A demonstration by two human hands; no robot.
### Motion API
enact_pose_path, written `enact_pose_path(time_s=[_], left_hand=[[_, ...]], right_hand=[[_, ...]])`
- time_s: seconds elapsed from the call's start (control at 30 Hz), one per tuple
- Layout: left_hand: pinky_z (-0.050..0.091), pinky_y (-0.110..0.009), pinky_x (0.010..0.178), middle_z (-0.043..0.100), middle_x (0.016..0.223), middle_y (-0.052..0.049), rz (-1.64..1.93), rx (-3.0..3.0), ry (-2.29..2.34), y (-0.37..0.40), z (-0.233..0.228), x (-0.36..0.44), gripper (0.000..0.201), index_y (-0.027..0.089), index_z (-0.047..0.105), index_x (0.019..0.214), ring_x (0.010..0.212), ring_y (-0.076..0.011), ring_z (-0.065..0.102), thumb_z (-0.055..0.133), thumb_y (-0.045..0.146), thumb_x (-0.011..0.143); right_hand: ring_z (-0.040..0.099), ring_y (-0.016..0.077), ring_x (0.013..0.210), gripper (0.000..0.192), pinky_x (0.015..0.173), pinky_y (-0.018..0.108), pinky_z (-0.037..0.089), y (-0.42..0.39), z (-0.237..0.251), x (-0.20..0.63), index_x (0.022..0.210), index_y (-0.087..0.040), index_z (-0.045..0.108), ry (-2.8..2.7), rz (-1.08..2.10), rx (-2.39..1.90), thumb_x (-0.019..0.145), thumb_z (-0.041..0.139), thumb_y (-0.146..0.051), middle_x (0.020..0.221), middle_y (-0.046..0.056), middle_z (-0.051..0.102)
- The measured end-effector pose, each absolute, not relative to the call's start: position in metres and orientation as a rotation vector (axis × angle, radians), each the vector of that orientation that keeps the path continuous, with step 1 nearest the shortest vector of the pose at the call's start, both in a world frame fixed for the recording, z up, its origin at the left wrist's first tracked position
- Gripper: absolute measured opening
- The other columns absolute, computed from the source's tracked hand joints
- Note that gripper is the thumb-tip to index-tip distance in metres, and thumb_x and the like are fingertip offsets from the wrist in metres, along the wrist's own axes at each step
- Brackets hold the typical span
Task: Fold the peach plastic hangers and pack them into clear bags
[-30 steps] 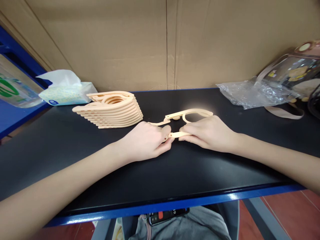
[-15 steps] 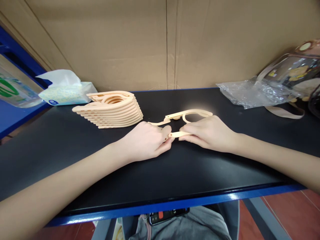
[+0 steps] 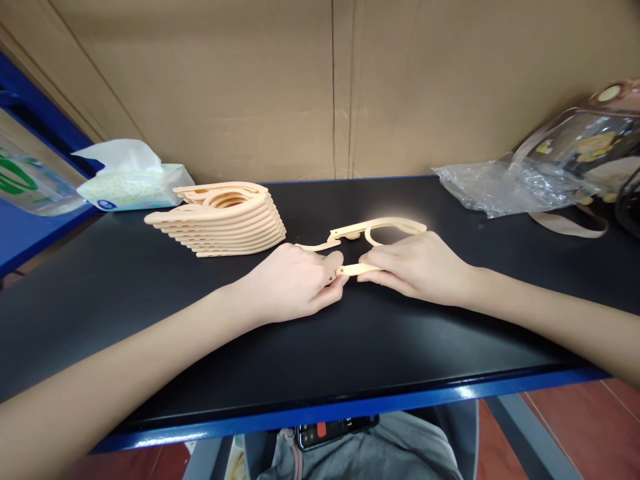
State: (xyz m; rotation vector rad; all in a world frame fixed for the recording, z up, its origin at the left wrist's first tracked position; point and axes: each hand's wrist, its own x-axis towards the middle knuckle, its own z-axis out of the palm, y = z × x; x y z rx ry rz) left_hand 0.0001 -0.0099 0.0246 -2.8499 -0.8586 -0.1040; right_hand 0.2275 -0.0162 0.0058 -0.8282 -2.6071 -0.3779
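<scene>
A peach plastic folding clothes hanger (image 3: 377, 224) is between my hands, low over the black tabletop. My left hand (image 3: 300, 280) pinches the jointed end of its near bar. Around the same bar, farther right, my right hand (image 3: 417, 270) has its fingers closed. The hanger's far bar and curved loop show behind my knuckles; my fingers cover the rest. Left of it stands a neat stack of matching hangers (image 3: 227, 227), several high.
A tissue pack (image 3: 137, 187) sits at the back left beside a clear bottle (image 3: 37, 177). Crumpled clear plastic (image 3: 515, 187) and a transparent bag (image 3: 595, 137) with a strap lie at the back right. Cardboard (image 3: 225, 87) walls the back. A phone (image 3: 330, 433) rests below the blue table edge.
Almost nothing differs. Both hands keep their hold on the hanger, and the right hand with the hanger's far bar has shifted very slightly.
</scene>
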Motion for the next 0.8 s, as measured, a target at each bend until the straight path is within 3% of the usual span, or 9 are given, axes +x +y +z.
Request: enact_pose_path(time_s=[0.3,0.57,0.8], left_hand=[[0.026,-0.024,0.046,0.054,0.051,0.003,-0.19,-2.787,-0.821,-0.01,0.02,0.0,0.022,0.019,0.047,0.07,0.045,-0.0138,0.054,0.041,0.026,0.09],[0.028,-0.023,0.046,0.06,0.057,0.001,-0.369,-2.758,-0.849,-0.01,0.015,-0.001,0.019,0.018,0.052,0.077,0.048,-0.0154,0.059,0.04,0.027,0.089],[0.03,-0.023,0.048,0.061,0.06,0.002,-0.391,-2.845,-0.93,-0.01,0.018,0.0,0.019,0.018,0.055,0.079,0.052,-0.0148,0.06,0.043,0.029,0.089]], right_hand=[[0.063,0.0132,0.06,0.045,0.062,0.028,0.038,-0.017,0.006,0.227,0.089,-0.018,0.068,-2.643,-0.324,-0.842,0.103,0.032,-0.041,0.071,0.001,0.072],[0.066,0.0181,0.077,0.044,0.075,0.031,0.042,-0.015,0.008,0.227,0.093,-0.02,0.069,-2.675,-0.151,-0.928,0.102,0.032,-0.043,0.081,0.003,0.073],[0.065,0.0167,0.073,0.044,0.068,0.029,0.04,-0.014,0.008,0.229,0.094,-0.021,0.069,-2.665,-0.175,-0.944,0.102,0.032,-0.044,0.08,0.002,0.073]])
